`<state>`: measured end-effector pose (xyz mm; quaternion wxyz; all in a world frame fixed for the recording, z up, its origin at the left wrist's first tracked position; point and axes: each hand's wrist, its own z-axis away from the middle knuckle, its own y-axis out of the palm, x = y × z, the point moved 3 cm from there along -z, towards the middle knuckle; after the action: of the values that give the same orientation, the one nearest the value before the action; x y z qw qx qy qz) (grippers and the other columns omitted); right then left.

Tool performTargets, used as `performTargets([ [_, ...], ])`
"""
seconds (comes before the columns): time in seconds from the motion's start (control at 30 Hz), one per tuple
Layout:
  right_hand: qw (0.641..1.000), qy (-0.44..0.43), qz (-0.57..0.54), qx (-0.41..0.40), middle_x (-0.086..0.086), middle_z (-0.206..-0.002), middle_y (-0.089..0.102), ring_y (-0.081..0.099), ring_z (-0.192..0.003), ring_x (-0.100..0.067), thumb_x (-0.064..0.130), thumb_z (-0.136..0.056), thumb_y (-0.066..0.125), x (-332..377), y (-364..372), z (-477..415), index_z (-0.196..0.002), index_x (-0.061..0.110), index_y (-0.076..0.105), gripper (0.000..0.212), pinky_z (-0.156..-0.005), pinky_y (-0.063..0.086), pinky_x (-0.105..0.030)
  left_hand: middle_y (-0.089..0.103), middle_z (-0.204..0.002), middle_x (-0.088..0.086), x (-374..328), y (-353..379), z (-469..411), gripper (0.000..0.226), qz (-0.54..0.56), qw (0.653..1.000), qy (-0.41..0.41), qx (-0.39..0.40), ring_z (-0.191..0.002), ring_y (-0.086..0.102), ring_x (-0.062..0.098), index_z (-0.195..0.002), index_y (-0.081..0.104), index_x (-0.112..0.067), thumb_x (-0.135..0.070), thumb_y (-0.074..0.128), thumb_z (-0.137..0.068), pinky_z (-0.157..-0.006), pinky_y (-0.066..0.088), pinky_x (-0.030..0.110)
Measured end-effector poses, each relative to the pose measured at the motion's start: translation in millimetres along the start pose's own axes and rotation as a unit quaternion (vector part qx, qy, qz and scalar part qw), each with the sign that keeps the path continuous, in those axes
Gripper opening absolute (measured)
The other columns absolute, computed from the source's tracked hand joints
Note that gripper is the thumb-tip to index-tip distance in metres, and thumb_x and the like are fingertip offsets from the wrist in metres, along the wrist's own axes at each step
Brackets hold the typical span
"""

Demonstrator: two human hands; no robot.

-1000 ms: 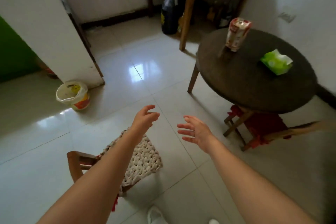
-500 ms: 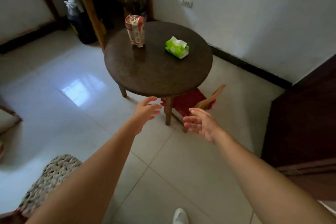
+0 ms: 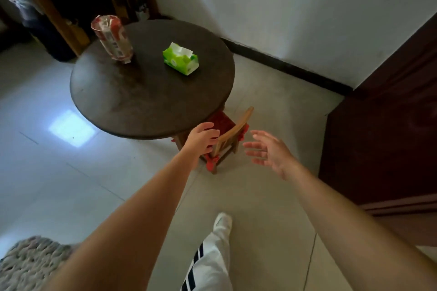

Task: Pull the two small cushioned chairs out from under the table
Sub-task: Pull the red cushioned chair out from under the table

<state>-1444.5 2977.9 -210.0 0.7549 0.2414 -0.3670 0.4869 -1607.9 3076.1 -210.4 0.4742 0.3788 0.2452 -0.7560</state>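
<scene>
Fingers (image 3: 254, 147) of the right hand (image 3: 269, 152) are spread apart and empty, just to the right of the small wooden chair (image 3: 230, 137). Those of the left hand (image 3: 201, 138) curl loosely apart near the chair's curved backrest; whether they touch it cannot be told. That chair, with a red cushion (image 3: 221, 120), sits tucked partly under the near right edge of the round dark table (image 3: 132, 101). On the table stand a red-and-white packet (image 3: 112, 38) and a green tissue pack (image 3: 181, 59). A knitted cushion (image 3: 28, 264) lies well apart from the table, at lower left. One white shoe (image 3: 222, 222) steps toward the chair.
</scene>
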Motion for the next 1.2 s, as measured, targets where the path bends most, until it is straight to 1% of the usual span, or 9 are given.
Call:
performTargets([
  [0.2,1.0,0.004,0.025,-0.003,0.001,-0.089,0.072,0.068,-0.076,-0.015,0.023,-0.092,0.049,33,-29,-77,-0.106,0.029,0.058,0.018,-0.065,0.048,-0.029,0.06,-0.121,0.008,-17,35,-89,0.041,0.042,0.997,-0.056,-0.012,-0.103,0.059,0.021,-0.131,0.048,-0.016,-0.015,0.053,-0.09,-0.089,0.048,0.038],
  [0.33,0.997,0.026,0.074,0.001,-0.004,-0.098,0.068,0.064,-0.081,-0.019,0.017,-0.091,0.048,51,-45,-128,-0.114,0.024,0.057,0.025,-0.067,0.047,-0.029,0.06,-0.114,0.005,-21,52,-133,0.026,0.096,0.985,-0.138,-0.041,-0.088,0.059,0.018,-0.117,0.054,-0.014,-0.022,0.05,-0.092,-0.083,0.046,0.043],
  [0.47,0.989,0.036,0.143,0.018,-0.007,-0.1,0.064,0.058,-0.077,-0.016,0.011,-0.086,0.054,64,-53,-174,-0.115,0.02,0.058,0.03,-0.062,0.041,-0.025,0.058,-0.116,0.007,-15,61,-164,0.029,0.17,0.962,-0.195,-0.084,-0.097,0.058,0.023,-0.121,0.051,-0.014,-0.022,0.05,-0.092,-0.086,0.044,0.047],
  [0.57,0.974,0.013,0.221,0.052,-0.014,-0.103,0.063,0.057,-0.083,-0.017,0.008,-0.085,0.056,66,-59,-215,-0.119,0.017,0.057,0.035,-0.06,0.041,-0.024,0.055,-0.109,0.01,0,66,-182,0.025,0.221,0.934,-0.247,-0.134,-0.098,0.057,0.026,-0.116,0.049,-0.012,-0.019,0.05,-0.092,-0.086,0.046,0.048],
  [0.67,0.949,-0.018,0.295,0.11,-0.012,-0.103,0.066,0.061,-0.091,-0.02,0.008,-0.082,0.058,62,-64,-256,-0.119,0.019,0.057,0.038,-0.071,0.046,-0.023,0.05,-0.092,0.009,20,72,-194,0.025,0.253,0.906,-0.29,-0.178,-0.089,0.055,0.024,-0.114,0.047,-0.008,-0.017,0.05,-0.091,-0.085,0.045,0.047],
  [0.73,0.923,-0.033,0.356,0.143,-0.001,-0.093,0.063,0.061,-0.095,-0.018,0.009,-0.08,0.06,57,-67,-282,-0.119,0.02,0.057,0.041,-0.076,0.048,-0.024,0.05,-0.104,0.012,32,79,-202,0.033,0.278,0.888,-0.309,-0.197,-0.106,0.054,0.028,-0.121,0.044,-0.008,-0.017,0.049,-0.09,-0.09,0.043,0.051],
  [0.87,0.838,-0.08,0.493,0.22,-0.006,-0.108,0.062,0.061,-0.101,-0.022,0.013,-0.078,0.058,46,-72,-333,-0.127,0.023,0.053,0.051,-0.092,0.049,-0.036,0.045,-0.127,0.016,47,100,-221,0.042,0.345,0.85,-0.314,-0.245,-0.12,0.047,0.031,-0.13,0.043,-0.006,-0.021,0.048,-0.091,-0.095,0.04,0.054],
  [1.07,0.617,-0.216,0.706,0.273,0.001,-0.13,0.055,0.047,-0.121,-0.026,0.028,-0.082,0.056,30,-65,-379,-0.139,0.034,0.035,0.061,-0.099,0.039,-0.041,0.039,-0.143,0.016,68,131,-254,0.047,0.432,0.791,-0.279,-0.332,-0.132,0.038,0.036,-0.133,0.044,-0.009,-0.024,0.053,-0.09,-0.104,0.033,0.056],
  [1.2,0.526,-0.249,0.754,0.304,0.0,-0.134,0.051,0.043,-0.126,-0.026,0.027,-0.082,0.057,9,-45,-399,-0.142,0.031,0.028,0.067,-0.103,0.032,-0.044,0.059,-0.113,0.018,89,131,-277,0.041,0.487,0.702,-0.245,-0.459,-0.087,0.058,0.03,-0.117,0.054,-0.001,-0.017,0.064,-0.081,-0.076,0.049,0.041],
])
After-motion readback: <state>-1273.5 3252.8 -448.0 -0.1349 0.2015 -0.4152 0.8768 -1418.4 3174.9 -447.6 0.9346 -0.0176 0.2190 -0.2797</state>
